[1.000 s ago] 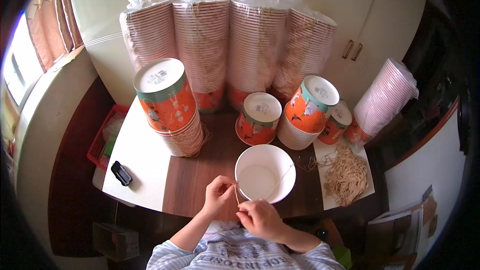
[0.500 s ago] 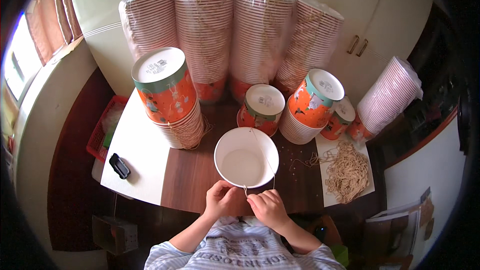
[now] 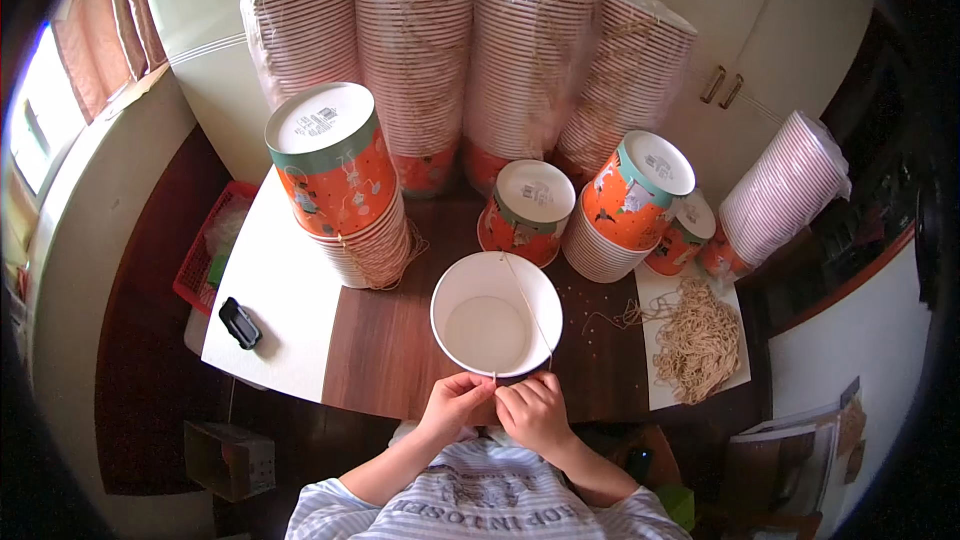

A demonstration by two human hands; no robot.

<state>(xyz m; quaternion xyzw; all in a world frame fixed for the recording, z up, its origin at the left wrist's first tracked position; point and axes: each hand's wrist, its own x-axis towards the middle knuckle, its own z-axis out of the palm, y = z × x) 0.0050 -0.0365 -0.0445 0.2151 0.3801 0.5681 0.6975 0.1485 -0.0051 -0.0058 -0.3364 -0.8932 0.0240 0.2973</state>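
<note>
A white paper bucket point(image 3: 495, 315) stands open side up on the dark wooden table point(image 3: 390, 345), just in front of me. A thin tan string point(image 3: 527, 308) runs across its mouth from the far rim down to the near rim. My left hand point(image 3: 455, 405) and my right hand point(image 3: 535, 408) meet at the near rim, and both pinch the string's end there. My fingertips touch each other below the bucket.
Tall wrapped stacks of orange-and-white paper buckets point(image 3: 480, 50) fill the back. Shorter upturned stacks point(image 3: 340, 185), point(image 3: 528, 210), point(image 3: 630, 200) stand around the white bucket. A heap of tan strings point(image 3: 695, 340) lies on a white sheet at the right. A small black device point(image 3: 240, 323) lies on the left.
The white bucket now sits nearer the table's middle and my hands have closed in together at its near rim. The string now lies across its mouth.
</note>
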